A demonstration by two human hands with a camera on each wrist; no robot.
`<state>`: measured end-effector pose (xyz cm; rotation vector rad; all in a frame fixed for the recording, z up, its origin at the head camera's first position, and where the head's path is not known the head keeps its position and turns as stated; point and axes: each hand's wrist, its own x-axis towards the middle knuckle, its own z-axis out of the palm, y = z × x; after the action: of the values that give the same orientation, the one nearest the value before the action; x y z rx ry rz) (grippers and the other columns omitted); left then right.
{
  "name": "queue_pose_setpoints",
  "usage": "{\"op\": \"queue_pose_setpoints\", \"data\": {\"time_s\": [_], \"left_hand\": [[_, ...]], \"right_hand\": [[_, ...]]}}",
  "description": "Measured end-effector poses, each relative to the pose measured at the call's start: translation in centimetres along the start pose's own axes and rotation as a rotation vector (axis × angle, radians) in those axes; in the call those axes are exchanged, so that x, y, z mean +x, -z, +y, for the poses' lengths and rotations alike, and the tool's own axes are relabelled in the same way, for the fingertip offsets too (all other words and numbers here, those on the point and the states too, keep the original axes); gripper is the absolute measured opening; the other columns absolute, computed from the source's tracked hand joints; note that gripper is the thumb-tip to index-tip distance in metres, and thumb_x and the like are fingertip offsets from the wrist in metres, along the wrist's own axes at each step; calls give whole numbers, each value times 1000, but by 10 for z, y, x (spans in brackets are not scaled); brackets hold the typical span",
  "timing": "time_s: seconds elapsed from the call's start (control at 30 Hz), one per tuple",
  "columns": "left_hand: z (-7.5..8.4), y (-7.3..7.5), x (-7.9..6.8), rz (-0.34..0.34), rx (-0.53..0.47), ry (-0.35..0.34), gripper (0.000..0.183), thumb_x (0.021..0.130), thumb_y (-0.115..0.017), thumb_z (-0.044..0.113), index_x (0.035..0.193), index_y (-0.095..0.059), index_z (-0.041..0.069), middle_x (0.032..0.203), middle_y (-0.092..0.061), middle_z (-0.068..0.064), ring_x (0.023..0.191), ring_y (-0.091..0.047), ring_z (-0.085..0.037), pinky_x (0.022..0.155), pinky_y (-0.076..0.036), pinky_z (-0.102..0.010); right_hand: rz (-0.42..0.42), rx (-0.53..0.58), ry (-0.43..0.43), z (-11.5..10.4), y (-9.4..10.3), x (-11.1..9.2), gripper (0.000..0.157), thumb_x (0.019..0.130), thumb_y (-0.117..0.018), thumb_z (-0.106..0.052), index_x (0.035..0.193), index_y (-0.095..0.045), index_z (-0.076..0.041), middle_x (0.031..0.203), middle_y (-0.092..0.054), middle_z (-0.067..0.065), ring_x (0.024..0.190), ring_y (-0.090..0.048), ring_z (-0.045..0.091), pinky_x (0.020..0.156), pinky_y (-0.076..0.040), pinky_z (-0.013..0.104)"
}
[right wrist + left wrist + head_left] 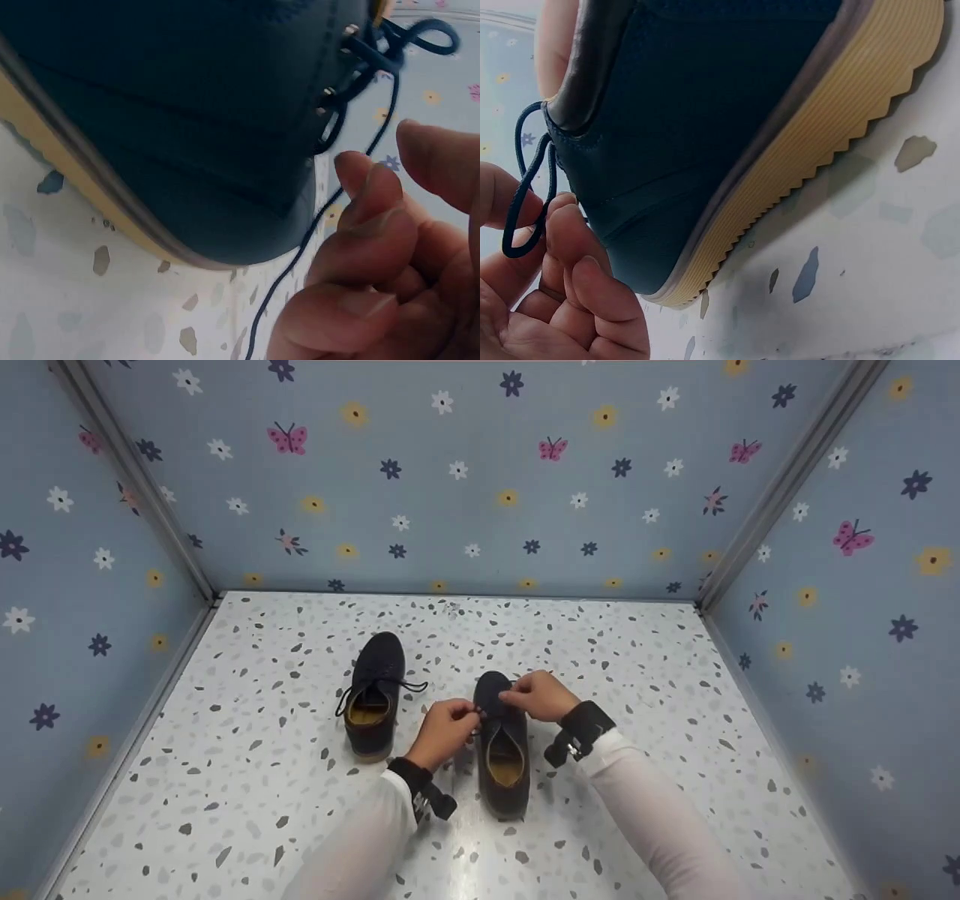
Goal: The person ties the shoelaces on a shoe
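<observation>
In the head view the right-hand dark lace-up shoe stands between both hands, toe away. My left hand is at its left side; up close, thumb and fingers pinch a loop of dark blue shoelace. Over the toe end reaches my right hand. In the right wrist view its thumb stands apart from the bent index finger. A long lace end runs down behind those fingertips. Another small lace loop sticks out above the eyelets.
A matching shoe stands to the left, its laces loose at the sides. Both are on a white speckled surface. Blue patterned panels enclose the back and both sides. Each wrist carries a black strap with a small camera.
</observation>
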<state>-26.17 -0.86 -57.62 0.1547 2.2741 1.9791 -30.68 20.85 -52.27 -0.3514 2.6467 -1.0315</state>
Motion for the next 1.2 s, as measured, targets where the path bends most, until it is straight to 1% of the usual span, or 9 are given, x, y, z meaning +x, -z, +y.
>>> {"op": "queue_pose_setpoints", "data": {"time_s": [0.1, 0.27, 0.37, 0.57, 0.73, 0.93, 1.07, 1.2], "left_hand": [[-1, 0, 0, -4, -13, -21, 16, 93, -61, 4, 95, -75, -4, 79, -70, -8, 62, -58, -7, 56, -49, -21], [0, 0, 0, -4, -4, -21, 15, 93, -63, 6, 94, -74, -3, 74, -65, 1, 61, -58, -7, 55, -49, -22], [1, 0, 0, -8, 0, -11, 14, 93, -63, 7, 94, -74, -2, 73, -64, 5, 61, -58, -8, 56, -50, -22], [2, -1, 0, -6, -6, 13, 13, 93, -62, 9, 93, -73, 1, 74, -63, 5, 64, -59, -9, 58, -51, -23], [1, -2, -1, -7, -16, 17, 14, 92, -62, 8, 93, -72, 0, 74, -63, 4, 64, -59, -10, 57, -51, -24], [-1, -1, -1, 0, -12, 25, 16, 92, -61, 8, 96, -75, -1, 76, -66, 2, 64, -60, -9, 56, -51, -24], [-1, -1, -2, 15, 1, 34, 18, 91, -60, 7, 98, -75, -1, 77, -66, 1, 66, -60, -10, 57, -52, -24], [-1, -2, -2, 23, 7, 34, 17, 91, -60, 7, 96, -74, -1, 76, -65, 3, 66, -60, -10, 57, -52, -24]], "right_hand": [[-49, -19, -2, -3, -5, 5, 32, 98, -70, -36, 77, -73, -12, 62, -57, -9, 53, -49, 7, 50, -40, 21], [-103, 14, -47, -5, -9, 9, 26, 96, -74, -32, 84, -77, -10, 63, -59, -8, 47, -46, 6, 44, -37, 21], [-117, 30, -59, -4, -8, 10, 24, 96, -74, -31, 84, -77, -10, 63, -60, -8, 46, -44, 6, 44, -36, 20], [-130, 47, -77, -4, -9, 11, 23, 96, -74, -29, 83, -77, -11, 61, -58, -9, 45, -43, 6, 43, -35, 20], [-153, 16, -89, -6, -7, 11, 25, 97, -73, -31, 84, -78, -11, 61, -58, -9, 46, -44, 6, 44, -36, 21], [-195, -29, -88, -6, -5, 11, 29, 101, -66, -34, 86, -78, -12, 60, -54, -9, 49, -47, 7, 45, -39, 21], [-217, -26, -115, -7, -5, 13, 30, 100, -66, -36, 82, -75, -13, 57, -51, -8, 47, -46, 7, 45, -38, 21], [-227, 2, -146, -5, -6, 16, 30, 98, -68, -36, 79, -75, -14, 55, -50, -9, 45, -43, 7, 43, -35, 21]]}}
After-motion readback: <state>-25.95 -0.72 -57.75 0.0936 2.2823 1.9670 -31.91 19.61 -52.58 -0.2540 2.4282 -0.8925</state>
